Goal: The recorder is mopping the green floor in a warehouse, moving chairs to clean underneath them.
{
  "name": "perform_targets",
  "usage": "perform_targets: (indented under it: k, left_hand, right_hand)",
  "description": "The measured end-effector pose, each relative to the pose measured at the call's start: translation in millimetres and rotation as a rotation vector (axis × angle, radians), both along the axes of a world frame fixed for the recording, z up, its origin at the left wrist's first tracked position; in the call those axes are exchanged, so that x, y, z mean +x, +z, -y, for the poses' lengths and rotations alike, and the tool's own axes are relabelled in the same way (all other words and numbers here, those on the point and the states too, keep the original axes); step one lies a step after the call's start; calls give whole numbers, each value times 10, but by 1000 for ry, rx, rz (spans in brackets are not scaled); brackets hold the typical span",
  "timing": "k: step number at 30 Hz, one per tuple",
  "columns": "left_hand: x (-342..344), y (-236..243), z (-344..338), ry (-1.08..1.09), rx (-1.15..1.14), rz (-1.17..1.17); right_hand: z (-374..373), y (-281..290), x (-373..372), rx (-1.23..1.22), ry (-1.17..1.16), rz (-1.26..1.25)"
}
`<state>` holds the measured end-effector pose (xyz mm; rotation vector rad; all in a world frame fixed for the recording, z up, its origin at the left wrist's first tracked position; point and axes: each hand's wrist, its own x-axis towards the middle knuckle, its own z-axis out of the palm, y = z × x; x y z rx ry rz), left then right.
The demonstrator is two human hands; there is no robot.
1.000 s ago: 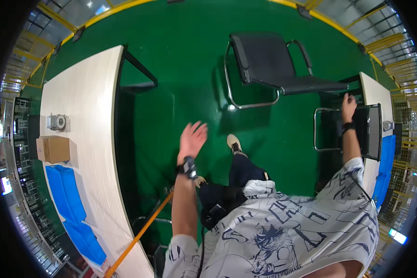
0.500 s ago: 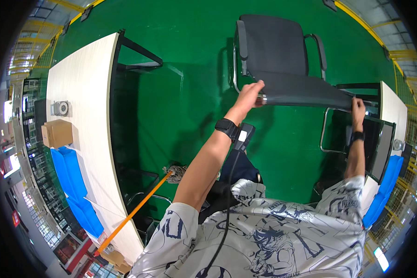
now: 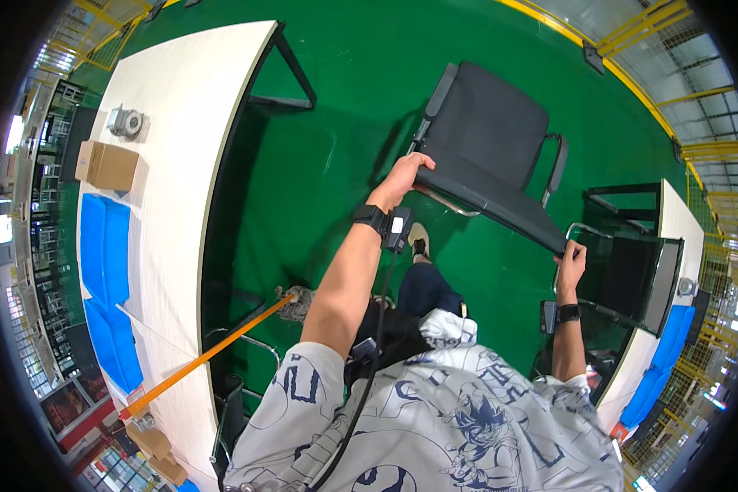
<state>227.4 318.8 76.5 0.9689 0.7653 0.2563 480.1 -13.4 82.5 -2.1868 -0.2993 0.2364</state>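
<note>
A black chair (image 3: 490, 123) with armrests and a shiny metal frame stands in front of me on the green floor. The top of its backrest is nearest to me, and the seat lies beyond it. My left hand (image 3: 403, 175) is closed round the left corner of that backrest. At the right corner, my right hand (image 3: 572, 264) grips the backrest with bent fingers. Both wrists carry dark bands with small boxes, and a cable runs from the left one down over my shirt. Part of the chair's legs is hidden under the seat and backrest.
On my left runs a long pale table (image 3: 180, 148) with a grey device (image 3: 125, 122), a cardboard box (image 3: 107, 166) and blue bins (image 3: 105, 246). An orange-handled mop (image 3: 213, 353) leans against it. Another table (image 3: 682, 215) and a dark chair (image 3: 623, 266) stand to my right.
The chair has turned clockwise, its right corner swinging nearer to me. My hands have stayed on the backrest and shifted left with it. My view has turned too, and a foot now shows.
</note>
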Motion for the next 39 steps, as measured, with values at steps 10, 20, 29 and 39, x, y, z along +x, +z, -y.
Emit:
perform_targets:
  k: [10,20,29,39]
  left_hand:
    - [-1530,-417,969,230,51,105]
    - [-2261,-413,1647,631,-58,231]
    - [-2787,-45,2009,947,159,63]
    - [-2772,57,3092,1479,69,-182]
  right_hand:
    - [351,-119,-904,-58,136,154]
    - [-259,281,-1188,27,536,331]
    - [-945,138,-1363,128,876,97]
    - [-1930,183,-1774,335,1289,124]
